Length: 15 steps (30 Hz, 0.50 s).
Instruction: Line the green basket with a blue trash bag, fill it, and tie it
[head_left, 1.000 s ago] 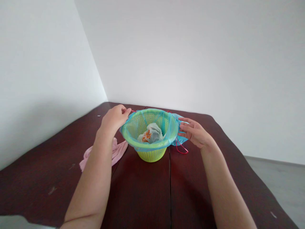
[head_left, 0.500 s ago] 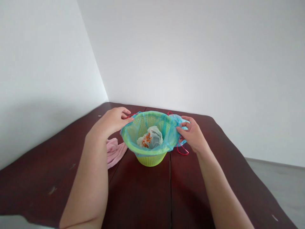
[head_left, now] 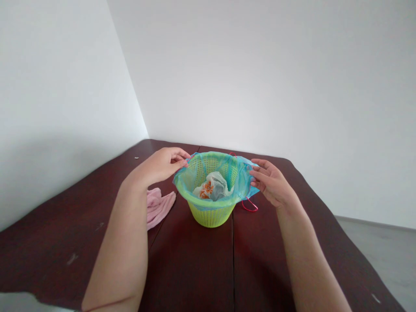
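Observation:
A yellow-green plastic basket point(head_left: 212, 215) stands upright on the dark red table, lined with a thin blue plastic bag point(head_left: 244, 178) folded over its rim. Inside lies a crumpled whitish translucent bag point(head_left: 218, 184) with orange print. At the left rim, my left hand point(head_left: 162, 165) pinches the bag's edge between thumb and fingers. My right hand point(head_left: 271, 182) is at the right side, fingers apart and fingertips against the bag's loose overhang. A red drawstring loop point(head_left: 250, 206) hangs out below that overhang.
A crumpled pink cloth point(head_left: 160, 207) lies left of the basket, partly behind my left forearm. The table point(head_left: 191, 264) has seams between its boards and reaches back to the white walls point(head_left: 260, 78). Grey floor point(head_left: 373, 247) shows at the right.
The basket has shifted slightly right and stands more upright. My left hand has moved right along with the rim. My right hand has moved right and its fingers have loosened.

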Tool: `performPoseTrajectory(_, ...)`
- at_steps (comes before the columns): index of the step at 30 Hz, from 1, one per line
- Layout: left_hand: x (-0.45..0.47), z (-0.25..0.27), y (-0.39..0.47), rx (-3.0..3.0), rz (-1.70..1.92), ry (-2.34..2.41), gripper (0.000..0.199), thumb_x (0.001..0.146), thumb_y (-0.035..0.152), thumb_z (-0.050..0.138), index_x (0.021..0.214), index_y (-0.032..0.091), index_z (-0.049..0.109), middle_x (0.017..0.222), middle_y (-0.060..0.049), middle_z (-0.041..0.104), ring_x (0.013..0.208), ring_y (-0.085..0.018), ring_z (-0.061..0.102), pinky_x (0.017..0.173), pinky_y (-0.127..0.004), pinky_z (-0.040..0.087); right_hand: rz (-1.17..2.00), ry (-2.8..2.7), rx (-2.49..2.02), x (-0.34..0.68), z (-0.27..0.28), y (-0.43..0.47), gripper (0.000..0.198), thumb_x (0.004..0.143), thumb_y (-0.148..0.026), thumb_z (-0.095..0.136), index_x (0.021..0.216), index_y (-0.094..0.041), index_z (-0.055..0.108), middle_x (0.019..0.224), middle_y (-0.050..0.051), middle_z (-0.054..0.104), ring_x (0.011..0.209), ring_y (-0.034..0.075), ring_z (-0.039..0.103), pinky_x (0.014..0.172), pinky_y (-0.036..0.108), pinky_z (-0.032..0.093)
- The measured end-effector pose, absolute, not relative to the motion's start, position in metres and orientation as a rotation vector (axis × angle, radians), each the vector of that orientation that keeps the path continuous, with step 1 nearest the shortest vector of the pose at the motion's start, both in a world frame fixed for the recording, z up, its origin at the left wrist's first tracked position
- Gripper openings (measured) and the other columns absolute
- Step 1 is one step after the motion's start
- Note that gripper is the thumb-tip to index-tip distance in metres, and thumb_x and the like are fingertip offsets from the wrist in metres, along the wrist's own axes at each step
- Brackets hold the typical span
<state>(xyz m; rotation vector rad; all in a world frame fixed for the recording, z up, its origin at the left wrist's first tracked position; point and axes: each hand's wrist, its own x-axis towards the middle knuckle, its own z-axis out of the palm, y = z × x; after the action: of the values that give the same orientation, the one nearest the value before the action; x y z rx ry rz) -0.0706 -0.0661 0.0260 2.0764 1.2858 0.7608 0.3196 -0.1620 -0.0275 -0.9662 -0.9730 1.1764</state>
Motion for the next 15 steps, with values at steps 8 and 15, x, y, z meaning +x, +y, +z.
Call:
performPoseTrajectory(8,-0.068,0.018,-0.050,2.065,0.802,1.083,0.042,0.100,0.054,0.079,0.126,0.022,0.088,0.119,-0.011,0.091,0.096,-0.026,0.085,0.088,-0.040,0.069,1.172,-0.974,-0.875,0.311,-0.024,-0.168,0.065,0.075,-0.031,0.115,0.128,-0.027,0.077,0.118,0.003,0.082,0.085,0.013,0.076,0.073,0.025,0.069)
performPoseTrajectory(15,-0.077,0.020,-0.053,2.098,0.694,0.862,0.049,0.101,0.065,0.086,0.128,0.025,0.090,0.116,-0.009,0.093,0.109,-0.029,0.088,0.108,-0.046,0.071,0.977,-1.156,-1.025,0.307,-0.021,-0.174,0.063,0.084,-0.040,0.106,0.135,-0.027,0.070,0.139,0.010,0.080,0.099,0.021,0.081,0.093,0.041,0.071)
